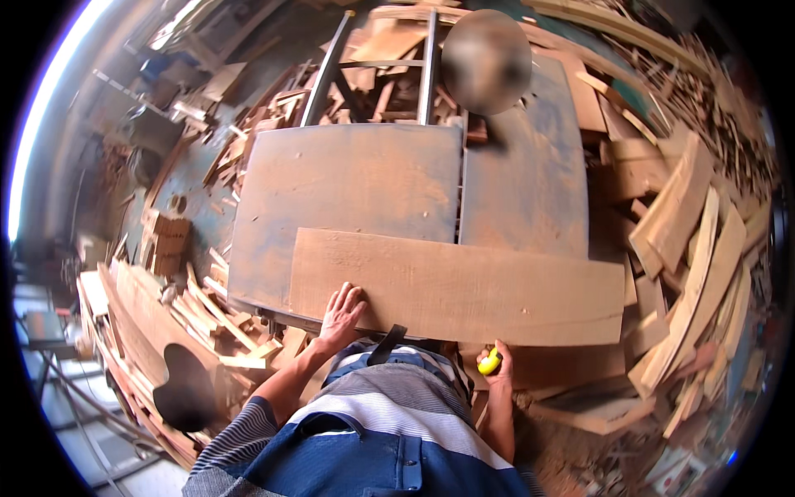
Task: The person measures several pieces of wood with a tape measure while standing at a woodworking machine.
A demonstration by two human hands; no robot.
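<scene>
A wide, flat wooden board lies across the near part of a metal-topped work table, its right end reaching past the table's right side. My left hand rests on the board's near edge toward its left end, palm down with fingers extended. At the near edge farther right, my right hand is closed around a small, rounded, bright yellow tape measure. No drawn-out tape can be made out.
A narrow slot divides the tabletop. Metal rails extend beyond its far edge, and a blurred round patch hides part of the far right. Long planks are heaped at right; offcuts pile up at left. Stacked blocks stand beyond them.
</scene>
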